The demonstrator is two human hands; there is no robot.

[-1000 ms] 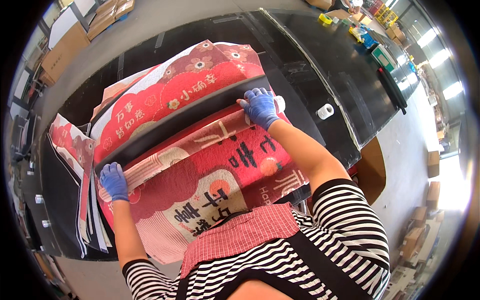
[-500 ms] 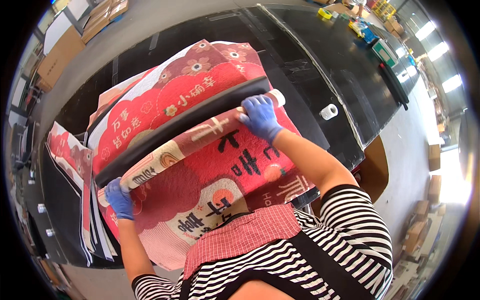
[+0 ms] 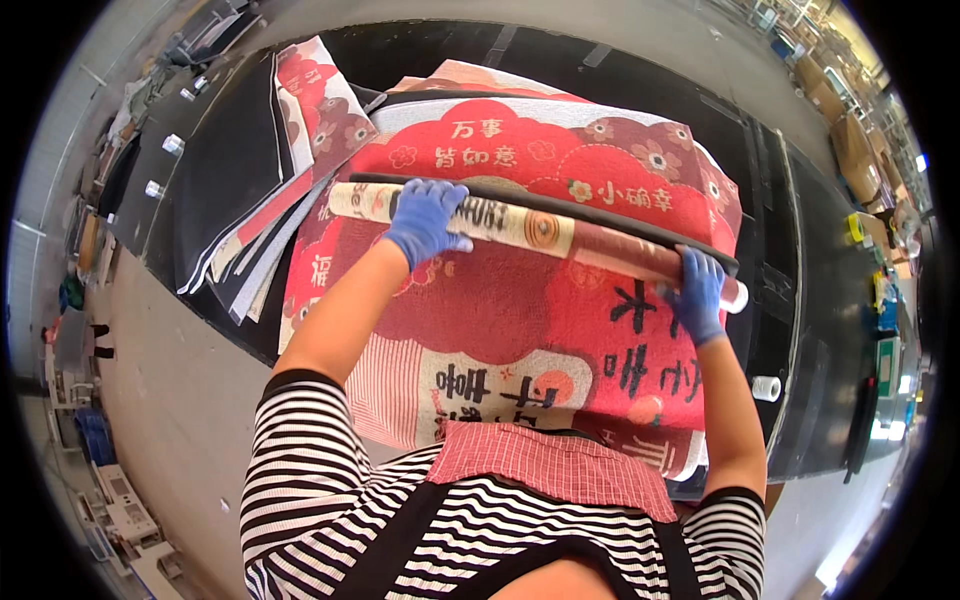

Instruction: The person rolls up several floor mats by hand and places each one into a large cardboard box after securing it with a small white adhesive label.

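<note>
Head view shows the left hand (image 3: 425,218) and the right hand (image 3: 700,292), both in blue gloves, closed over one rolled mat (image 3: 590,247), which slants from upper left down to the right. The left hand wraps the roll a little in from its left end, so a pale printed length sticks out beyond the knuckles, its thumb spread along the near side. The right hand grips close to the other end, fingers bent over the far edge and thumb on the near side, with a short white tip (image 3: 736,297) jutting past it. Between the hands, the middle of the roll is uncovered. Just behind lies a dark strip (image 3: 625,222), with a red floral mat (image 3: 490,155) beyond. Below the roll, a red patterned mat (image 3: 490,300) spreads toward the person; whether the roll touches it, I cannot tell. Fanned mats (image 3: 325,132) lie to the left on the black table (image 3: 560,40).
</note>
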